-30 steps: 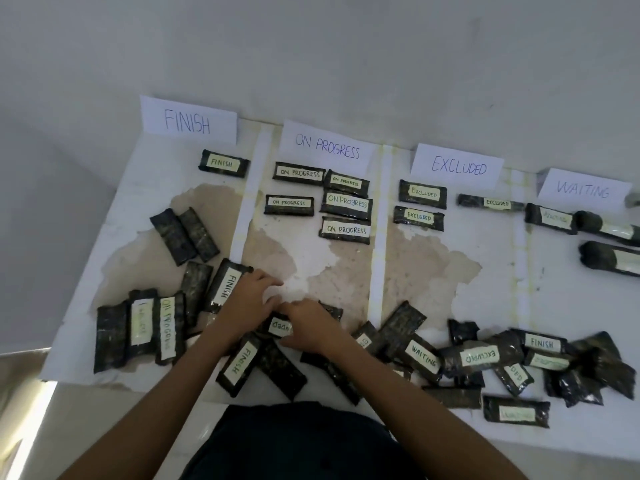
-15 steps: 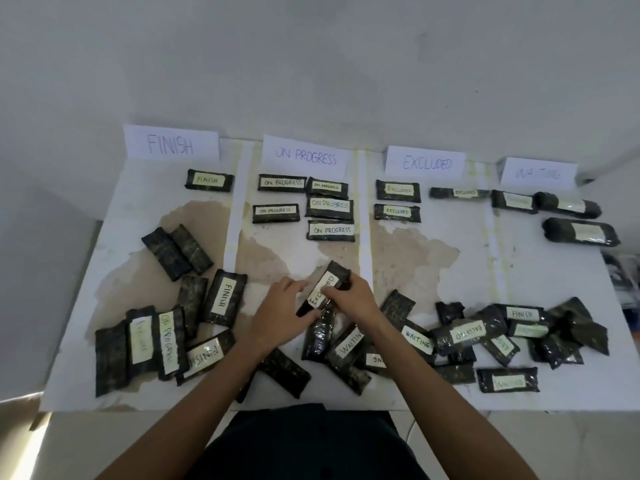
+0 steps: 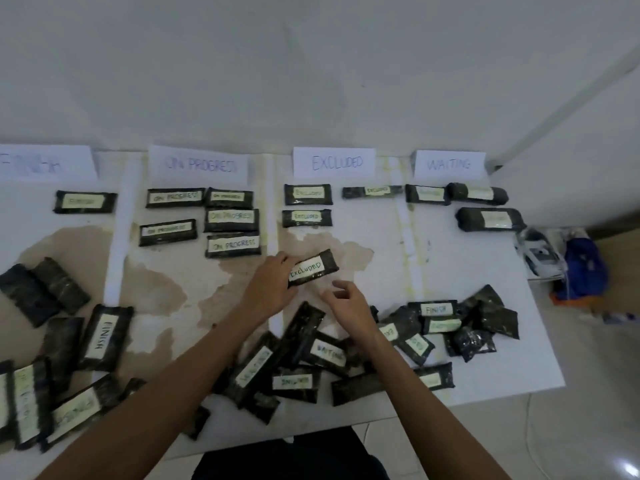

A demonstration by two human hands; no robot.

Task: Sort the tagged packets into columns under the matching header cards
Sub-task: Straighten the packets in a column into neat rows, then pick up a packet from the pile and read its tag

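Note:
My left hand (image 3: 268, 289) grips the left end of a dark packet tagged EXCLUDED (image 3: 313, 268), held tilted over the third column. Just below it my right hand (image 3: 346, 303) hovers with loosely curled fingers and holds nothing. Header cards stand along the back: FINISH (image 3: 45, 162), ON PROGRESS (image 3: 199, 164), EXCLUDED (image 3: 334, 162) and WAITING (image 3: 448, 164). Under the EXCLUDED card lie three tagged packets, two of them (image 3: 307, 194) (image 3: 306, 218) stacked at the left. Unsorted packets (image 3: 325, 355) are heaped under my forearms.
Several ON PROGRESS packets (image 3: 232, 220) fill the second column and one FINISH packet (image 3: 85, 201) sits in the first. WAITING packets (image 3: 490, 219) lie at the right. More loose packets (image 3: 104, 336) crowd the left front. Beyond the table's right edge a blue bag (image 3: 583, 268) lies on the floor.
The EXCLUDED packet came out of the pile and moved up and right into the third column. My right hand let go of it and dropped back; my left hand now grips it.

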